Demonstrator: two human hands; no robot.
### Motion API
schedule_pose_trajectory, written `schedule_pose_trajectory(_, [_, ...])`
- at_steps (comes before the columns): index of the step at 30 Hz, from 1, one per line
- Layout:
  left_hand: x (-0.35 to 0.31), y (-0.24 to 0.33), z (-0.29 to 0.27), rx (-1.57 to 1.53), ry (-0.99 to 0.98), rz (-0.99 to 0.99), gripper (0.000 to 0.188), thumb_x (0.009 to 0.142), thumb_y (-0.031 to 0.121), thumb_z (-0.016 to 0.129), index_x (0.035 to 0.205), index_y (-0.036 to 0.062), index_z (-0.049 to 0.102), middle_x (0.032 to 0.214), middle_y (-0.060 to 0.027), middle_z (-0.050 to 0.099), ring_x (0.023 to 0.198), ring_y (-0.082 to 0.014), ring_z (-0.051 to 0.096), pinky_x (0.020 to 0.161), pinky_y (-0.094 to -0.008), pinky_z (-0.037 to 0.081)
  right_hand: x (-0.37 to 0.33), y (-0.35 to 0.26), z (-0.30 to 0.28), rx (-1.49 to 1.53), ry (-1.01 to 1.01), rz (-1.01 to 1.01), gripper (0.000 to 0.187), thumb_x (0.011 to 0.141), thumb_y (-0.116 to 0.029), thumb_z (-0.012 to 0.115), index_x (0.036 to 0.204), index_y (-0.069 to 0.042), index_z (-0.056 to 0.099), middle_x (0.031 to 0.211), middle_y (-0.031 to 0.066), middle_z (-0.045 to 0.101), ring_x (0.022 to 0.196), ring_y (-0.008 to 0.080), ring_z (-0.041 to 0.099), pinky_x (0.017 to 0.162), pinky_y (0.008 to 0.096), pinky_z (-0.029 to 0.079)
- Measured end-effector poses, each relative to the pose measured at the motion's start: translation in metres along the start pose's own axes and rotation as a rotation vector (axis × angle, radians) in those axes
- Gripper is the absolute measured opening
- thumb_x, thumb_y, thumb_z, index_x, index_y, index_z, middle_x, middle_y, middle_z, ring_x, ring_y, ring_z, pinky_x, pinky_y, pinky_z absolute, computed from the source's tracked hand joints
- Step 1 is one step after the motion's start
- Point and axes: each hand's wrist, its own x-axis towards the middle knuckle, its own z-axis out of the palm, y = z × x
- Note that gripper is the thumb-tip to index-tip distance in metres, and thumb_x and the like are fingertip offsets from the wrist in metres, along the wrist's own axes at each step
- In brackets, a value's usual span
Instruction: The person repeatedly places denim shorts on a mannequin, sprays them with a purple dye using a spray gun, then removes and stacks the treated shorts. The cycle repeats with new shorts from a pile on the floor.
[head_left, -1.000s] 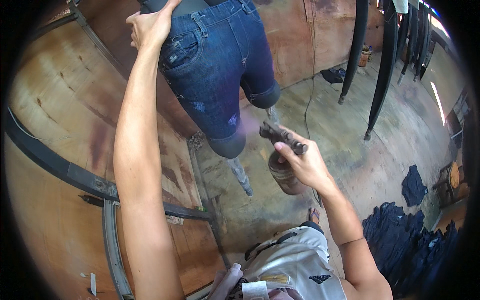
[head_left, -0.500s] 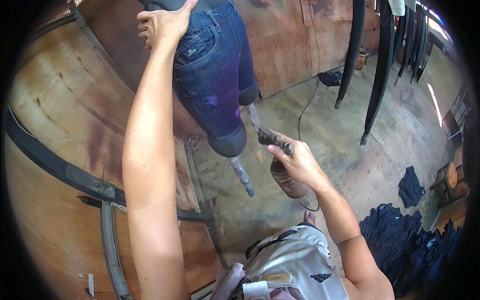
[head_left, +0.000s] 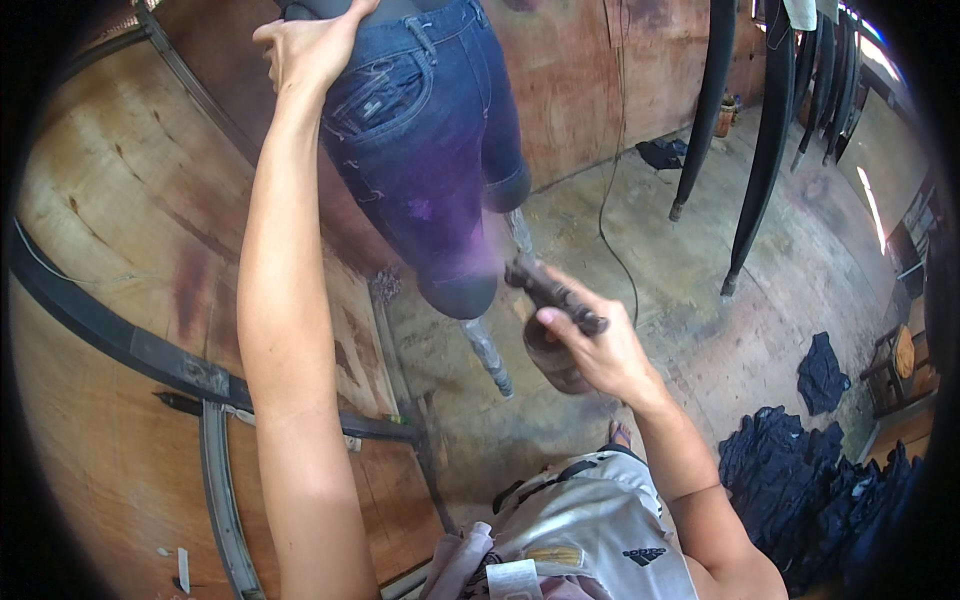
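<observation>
Blue denim shorts (head_left: 395, 150) are pulled over a dark leg form (head_left: 462, 300), whose lower ends are rounded, with wrapped poles (head_left: 487, 358) extending below. A purple patch shows on the front of the nearer leg. My left hand (head_left: 312, 48) grips the form by the waistband, its thumb stretched along the top and its fingers partly hidden. In my right hand (head_left: 598, 345) is a dark spray gun (head_left: 556, 294) with a cup (head_left: 552, 358) hanging under it. Its nozzle points at the lower leg, where a faint purple haze hangs.
Stained wooden panels (head_left: 150, 190) stand at the left, with a curved dark bar (head_left: 130, 335) across them. Several long black tubes (head_left: 760, 190) hang at the right. A pile of dark clothes (head_left: 800, 490) lies on the floor, and a hose (head_left: 620, 255) trails there.
The leg form and shorts have turned slightly, with my left hand shifting left. The spray gun has tilted and moved a little, and purple haze now shows at the leg.
</observation>
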Motion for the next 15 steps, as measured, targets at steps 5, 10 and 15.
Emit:
schedule_pose_trajectory(5, [0.03,-0.056,-0.005,-0.372,-0.091,0.18,0.117,0.066,0.05,0.088,0.135,-0.0213,0.027,0.125,-0.032,0.052,0.113,-0.0324,0.061,0.096,-0.0363,0.052,-0.018,0.049,0.0,-0.234,-0.045,0.18,0.048,0.095,-0.03,0.065,0.135,-0.004,0.058,0.103,0.028,0.069,0.106,0.0388,0.068,0.09,0.0421,0.051])
schedule_pose_trajectory(10, [0.069,-0.101,-0.027,-0.425,-0.199,0.108,0.104,0.069,0.047,0.088,0.14,-0.0094,0.036,0.137,-0.0344,0.046,0.124,-0.0381,0.055,0.106,-0.0424,0.044,-0.045,0.071,-0.021,-0.088,0.061,0.355,0.047,0.095,-0.028,0.065,0.135,-0.004,0.058,0.083,0.0143,0.071,0.083,0.0207,0.069,0.083,0.0342,0.051])
schedule_pose_trajectory(15, [0.065,-0.078,-0.051,0.095,0.15,0.22,0.06,0.08,0.024,0.078,0.131,0.0022,0.054,0.138,-0.0251,0.053,0.127,-0.0361,0.054,0.108,-0.0436,0.042,-0.048,0.06,-0.054,-0.017,0.148,0.195,0.048,0.095,-0.027,0.066,0.137,-0.005,0.057,0.085,0.0144,0.072,0.085,0.0203,0.069,0.083,0.0344,0.051])
